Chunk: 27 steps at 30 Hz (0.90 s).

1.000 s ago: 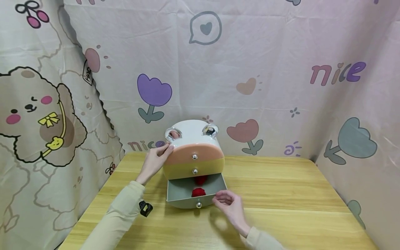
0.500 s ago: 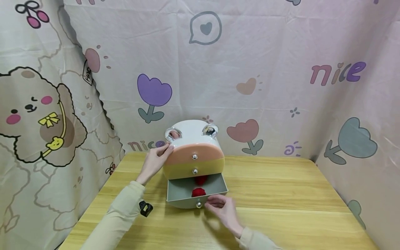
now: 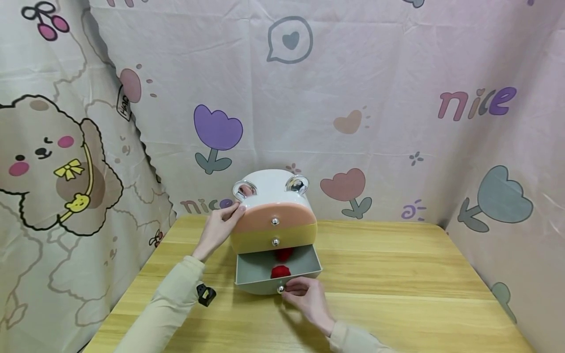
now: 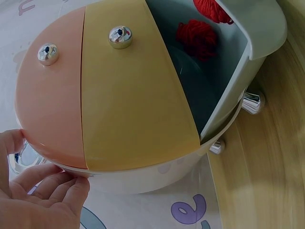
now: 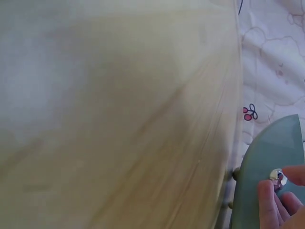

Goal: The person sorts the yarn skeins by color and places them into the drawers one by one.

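Note:
A small tabletop drawer cabinet [image 3: 272, 186] has a white shell, silver ring-shaped ears, and orange and yellow upper drawers that are closed. Its grey-green bottom drawer [image 3: 251, 272] is pulled out, with red yarn balls [image 3: 280, 271] inside. My left hand [image 3: 217, 229] holds the cabinet's upper left edge beside an ear; in the left wrist view, thumb and fingers [image 4: 74, 191] touch its rim. At the bottom drawer's front, my right hand [image 3: 309, 300] has thumb and finger on either side of the silver knob [image 5: 277, 177], pinching it.
The cabinet stands on a wooden table [image 3: 388, 274] against a printed cloth backdrop [image 3: 388, 73]. A black strap-like item [image 3: 205, 294] sits by the left sleeve. Short silver feet [image 4: 252, 102] show under the cabinet.
My right hand has slid left along the drawer front from its right corner to the knob. My left hand, the cabinet and the pulled-out drawer have stayed in place.

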Tool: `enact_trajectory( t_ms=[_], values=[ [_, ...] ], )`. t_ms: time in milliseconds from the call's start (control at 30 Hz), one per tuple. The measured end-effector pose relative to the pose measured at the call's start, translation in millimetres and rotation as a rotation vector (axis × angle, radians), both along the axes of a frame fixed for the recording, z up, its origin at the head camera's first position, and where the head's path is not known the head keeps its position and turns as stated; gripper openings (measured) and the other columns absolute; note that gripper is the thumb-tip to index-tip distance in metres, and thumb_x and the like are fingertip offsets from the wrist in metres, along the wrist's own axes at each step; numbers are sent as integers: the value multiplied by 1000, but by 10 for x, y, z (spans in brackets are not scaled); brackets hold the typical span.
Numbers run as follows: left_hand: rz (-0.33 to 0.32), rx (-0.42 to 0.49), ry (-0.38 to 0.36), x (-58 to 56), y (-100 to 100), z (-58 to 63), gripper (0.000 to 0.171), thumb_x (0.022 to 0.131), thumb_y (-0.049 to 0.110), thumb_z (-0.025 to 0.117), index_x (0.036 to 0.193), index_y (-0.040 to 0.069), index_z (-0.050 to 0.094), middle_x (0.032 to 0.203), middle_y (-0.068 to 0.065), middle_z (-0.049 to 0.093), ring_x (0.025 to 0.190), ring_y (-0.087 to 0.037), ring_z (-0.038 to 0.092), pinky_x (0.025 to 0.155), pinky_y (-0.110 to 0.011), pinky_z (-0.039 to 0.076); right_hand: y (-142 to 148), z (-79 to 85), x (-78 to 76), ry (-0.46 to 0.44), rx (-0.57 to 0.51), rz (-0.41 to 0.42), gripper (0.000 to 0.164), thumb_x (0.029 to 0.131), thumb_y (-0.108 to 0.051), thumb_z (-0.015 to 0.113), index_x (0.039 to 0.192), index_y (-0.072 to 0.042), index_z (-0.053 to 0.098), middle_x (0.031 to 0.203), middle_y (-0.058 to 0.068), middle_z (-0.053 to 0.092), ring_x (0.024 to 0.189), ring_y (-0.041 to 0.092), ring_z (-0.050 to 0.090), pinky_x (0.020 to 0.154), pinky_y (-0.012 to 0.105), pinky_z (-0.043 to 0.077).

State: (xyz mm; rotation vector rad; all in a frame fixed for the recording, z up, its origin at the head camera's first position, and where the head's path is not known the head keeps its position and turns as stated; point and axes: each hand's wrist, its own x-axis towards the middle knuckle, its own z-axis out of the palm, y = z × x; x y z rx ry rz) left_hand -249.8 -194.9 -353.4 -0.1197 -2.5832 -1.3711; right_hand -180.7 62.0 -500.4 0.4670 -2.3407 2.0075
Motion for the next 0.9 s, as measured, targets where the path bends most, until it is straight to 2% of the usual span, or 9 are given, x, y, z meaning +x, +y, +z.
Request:
enact_trajectory(
  t_ms=[300,600,900],
  values=[
    [-5,5,4,0,1,-3,61,102,45,56,148,4,49,154,-18,46,141,-35,48,114,-49,45,-50,3,-17,6,72,-73,18,75,-1,83,89,6,75,86,21,77,71,-1,68,69,14,58],
    [-3,7,5,-6,4,-1,61,102,44,56,147,4,50,153,-18,47,140,-34,50,113,-48,46,-41,3,-29,28,94,-82,18,75,-4,84,88,4,76,85,18,77,70,1,69,69,15,58],
    [-5,6,4,-7,0,0,60,102,44,56,148,6,49,154,-17,46,139,-34,51,112,-49,47,-51,-11,-131,60,122,-106,16,74,-7,86,85,0,77,82,15,78,69,1,69,67,15,57]
  ],
)
